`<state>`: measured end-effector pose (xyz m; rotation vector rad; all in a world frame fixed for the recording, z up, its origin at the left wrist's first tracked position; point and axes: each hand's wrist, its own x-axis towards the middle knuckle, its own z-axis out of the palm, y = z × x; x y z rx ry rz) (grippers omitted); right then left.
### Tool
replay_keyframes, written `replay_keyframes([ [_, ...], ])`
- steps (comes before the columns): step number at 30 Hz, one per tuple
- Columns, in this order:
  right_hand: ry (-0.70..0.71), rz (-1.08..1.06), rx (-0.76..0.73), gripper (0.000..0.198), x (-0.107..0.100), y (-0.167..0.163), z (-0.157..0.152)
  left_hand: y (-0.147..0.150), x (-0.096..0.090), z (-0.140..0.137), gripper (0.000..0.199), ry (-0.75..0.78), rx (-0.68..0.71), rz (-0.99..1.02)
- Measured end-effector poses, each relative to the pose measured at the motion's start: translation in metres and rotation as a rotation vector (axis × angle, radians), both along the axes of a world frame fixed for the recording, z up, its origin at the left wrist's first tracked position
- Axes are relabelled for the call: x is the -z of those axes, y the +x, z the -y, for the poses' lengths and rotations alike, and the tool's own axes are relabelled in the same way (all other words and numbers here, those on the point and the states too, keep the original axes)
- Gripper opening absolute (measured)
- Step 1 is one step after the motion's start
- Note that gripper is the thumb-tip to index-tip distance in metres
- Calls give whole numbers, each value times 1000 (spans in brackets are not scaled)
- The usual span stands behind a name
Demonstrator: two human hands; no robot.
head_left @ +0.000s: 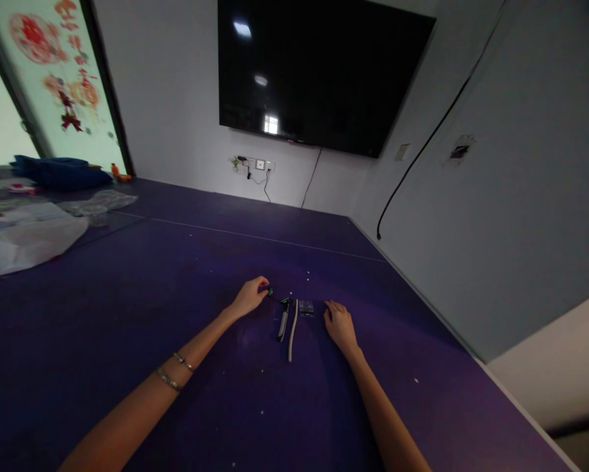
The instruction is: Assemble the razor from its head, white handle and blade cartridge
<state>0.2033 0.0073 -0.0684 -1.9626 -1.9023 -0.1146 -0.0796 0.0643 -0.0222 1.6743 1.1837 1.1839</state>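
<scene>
Dark Small Part Pinched Beside a Row of Slim Tools

Dark and tiny, the small part (270, 290) sits at the fingertips of the left hand (249, 298), low over the purple worktop (127, 314); its exact shape is too small to make out, though it shows a faint greenish glint. The left grip is closed on it, thumb and forefinger pinching. Just to its right lie 2 slim pieces side by side: a short dark tool (283, 320) and a longer pale strip (292, 322), both pointing away from the person. Beside them rests a small dark block (306, 307). The right hand (340, 324) lies flat on the worktop just right of that block, fingers loosely spread, holding nothing.

Judging from the layout, a steady pinch matters here: the part is small enough to slip, so keeping it low and close to the row seems wise.

Farther off, crumpled clear plastic sheets (23, 239) lie at the left, and a large black screen (319, 72) hangs on the wall.
</scene>
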Motion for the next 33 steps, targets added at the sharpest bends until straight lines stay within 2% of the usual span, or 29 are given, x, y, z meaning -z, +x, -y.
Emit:
replay_keyframes([
  [5,9,-4,10,39,-2,-2,1,-11,15,-17,30,67,108,-159],
  [10,18,-19,17,38,-5,-5,3,-10,17,-27,34,72,202,-185],
  [19,21,-25,25,38,-5,-6,4,-5,20,-34,32,46,234,-223],
  [25,24,-19,25,37,-5,-6,4,0,18,-32,28,81,214,-216],
  [29,31,-17,27,37,-5,-6,4,11,5,-23,29,43,169,3],
  [33,25,-15,37,36,-4,-6,3,25,-12,-6,30,-222,196,471],
])
